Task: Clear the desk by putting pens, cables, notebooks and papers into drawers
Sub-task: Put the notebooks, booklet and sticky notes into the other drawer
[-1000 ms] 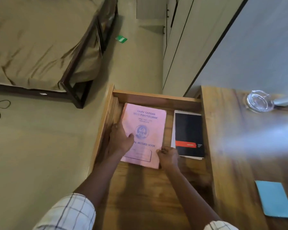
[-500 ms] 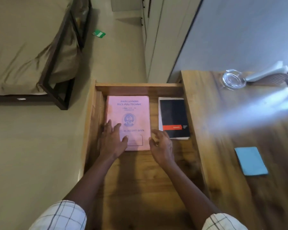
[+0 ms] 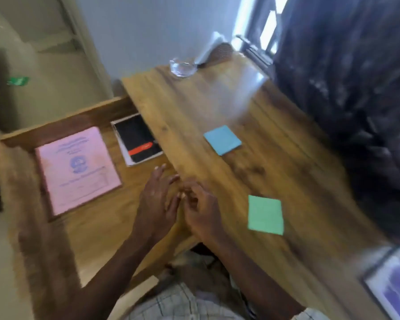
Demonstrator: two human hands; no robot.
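A pink record book (image 3: 77, 168) lies flat in the open wooden drawer (image 3: 62, 124), with a black notebook (image 3: 138, 138) to its right, partly under the desk edge. On the desk top (image 3: 217, 107) lie a blue paper pad (image 3: 222, 139) and a green paper pad (image 3: 265, 214). My left hand (image 3: 157, 202) and my right hand (image 3: 200, 209) hover close together over the drawer's right side at the desk edge, fingers apart, holding nothing. The frame is blurred.
A glass dish (image 3: 181, 67) and a white object (image 3: 209, 48) stand at the desk's far end by the wall. A dark curtain (image 3: 346, 88) hangs to the right. A framed screen edge (image 3: 393, 285) shows at the bottom right. Floor lies left of the drawer.
Both hands have left the pink book and moved right toward the desk edge. The view has swung right, bringing the green pad and curtain into sight.
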